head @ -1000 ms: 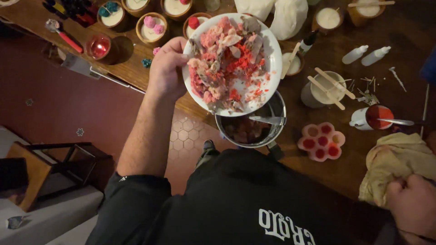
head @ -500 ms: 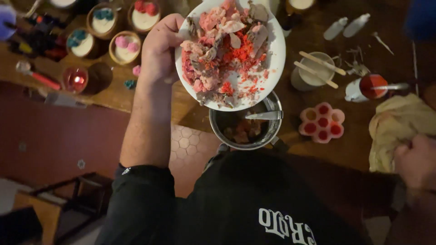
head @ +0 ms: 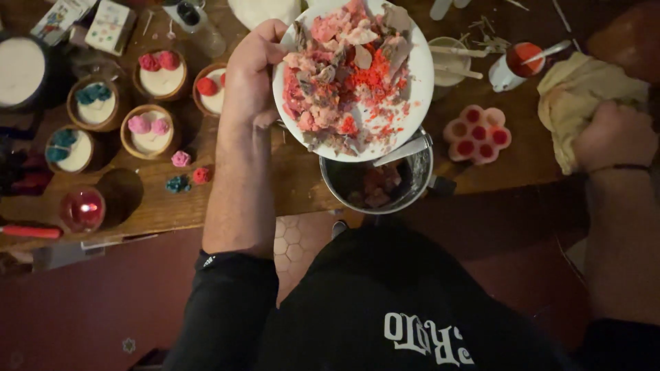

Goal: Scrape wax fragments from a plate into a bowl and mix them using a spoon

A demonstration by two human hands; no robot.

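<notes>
Wooden tabletop (head: pixel 302 182) fills the upper part of the frame, crowded with candle-making things, and red hexagon floor tiles show below its edge. From the lower centre the left arm reaches straight up the frame, its black sleeve pushed to the elbow. The left hand (head: pixel 251 79) grips the rim of a white plate (head: pixel 419 75) at upper centre, fingers curled closed over the left edge, and holds it in the air. On the plate lies a heap of pink, red and grey wax chunks (head: pixel 337 82) with fine red crumbs. Directly beneath the plate's lower edge stands a metal pot (head: pixel 375 185) at the table's edge, partly covered by the plate; pinkish lumps lie in its bottom.

At the right edge the right hand (head: pixel 615 134) is closed in a fist on a yellowish cloth (head: pixel 574 93) lying on the table.

Right of the pot sits a flower-shaped mould (head: pixel 478 134) with red-filled cups, and above it a white cup (head: pixel 512 65) of red liquid with a spoon. At upper left stand several small bowls (head: pixel 148 130) of white wax topped with pink, red or blue flowers. A lit red glass candle (head: pixel 82 208) glows at lower left.
</notes>
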